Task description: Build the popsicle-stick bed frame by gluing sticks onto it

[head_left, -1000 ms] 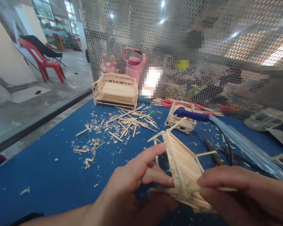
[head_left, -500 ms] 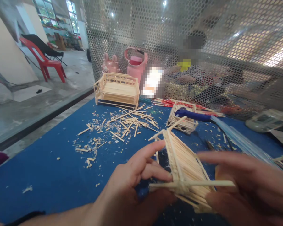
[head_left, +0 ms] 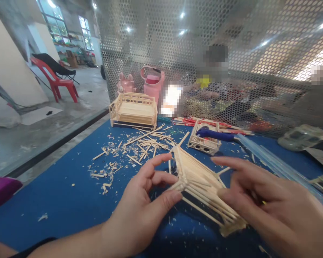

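My left hand (head_left: 150,200) grips one end of a small model made of thin wooden sticks (head_left: 196,165), fingertips and thumb pinching its near left corner. The model is tilted, its slatted face turned up and thin legs sticking out at the corners. On its right side my right hand (head_left: 271,197) has thumb and forefinger spread apart, the other fingers curled. Whether the right thumb touches the sticks I cannot tell. Beyond them, a blue-handled tool (head_left: 218,135) lies across a smaller stick frame (head_left: 204,145).
A finished-looking stick bench (head_left: 134,111) stands at the back, before a pink bottle (head_left: 152,86) and a perforated metal screen (head_left: 156,39). Cut sticks (head_left: 148,145) and scraps litter the blue tabletop (head_left: 70,211). Clear plastic-looking lengths (head_left: 269,161) lie at right, a purple object (head_left: 2,191) at left.
The model has turned and moved left with my left hand. My right hand's fingers have spread farther apart. The view has tipped slightly upward.
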`<state>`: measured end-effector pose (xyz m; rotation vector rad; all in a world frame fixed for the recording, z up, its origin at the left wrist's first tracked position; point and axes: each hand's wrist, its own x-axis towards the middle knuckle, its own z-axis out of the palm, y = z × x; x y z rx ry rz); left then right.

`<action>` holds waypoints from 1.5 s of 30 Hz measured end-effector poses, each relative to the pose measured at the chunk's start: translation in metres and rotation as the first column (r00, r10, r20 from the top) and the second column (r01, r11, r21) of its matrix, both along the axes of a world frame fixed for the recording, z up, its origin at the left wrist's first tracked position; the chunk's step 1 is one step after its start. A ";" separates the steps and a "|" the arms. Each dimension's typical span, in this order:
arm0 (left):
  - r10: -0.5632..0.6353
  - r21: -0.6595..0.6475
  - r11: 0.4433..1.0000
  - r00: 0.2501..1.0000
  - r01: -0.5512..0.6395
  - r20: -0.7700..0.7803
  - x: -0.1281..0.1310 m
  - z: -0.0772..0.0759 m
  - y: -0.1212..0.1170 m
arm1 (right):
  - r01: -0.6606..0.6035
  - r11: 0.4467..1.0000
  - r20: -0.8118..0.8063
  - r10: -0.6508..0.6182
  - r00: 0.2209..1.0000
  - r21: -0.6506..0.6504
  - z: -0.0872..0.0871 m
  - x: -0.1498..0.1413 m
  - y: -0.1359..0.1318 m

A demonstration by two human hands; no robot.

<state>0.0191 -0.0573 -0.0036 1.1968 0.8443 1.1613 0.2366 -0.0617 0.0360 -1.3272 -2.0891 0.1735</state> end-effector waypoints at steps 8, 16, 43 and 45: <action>-0.034 0.002 0.999 0.999 0.034 0.011 -0.001 -0.007 0.013 | 0.027 0.979 0.179 0.010 0.984 -0.204 0.004 -0.002 0.042; -0.045 -0.102 0.994 0.979 0.025 -0.200 0.004 -0.026 0.024 | -0.049 0.996 0.226 0.064 0.972 -0.068 -0.010 -0.010 0.025; -0.278 0.018 0.956 0.920 0.294 -0.276 0.024 -0.033 0.042 | -0.108 0.935 -0.112 0.074 0.991 -0.339 -0.021 -0.014 0.016; -0.275 0.043 0.954 0.923 0.297 -0.271 0.025 -0.036 0.037 | -0.130 0.909 -0.276 0.017 0.961 -0.397 -0.029 -0.013 0.014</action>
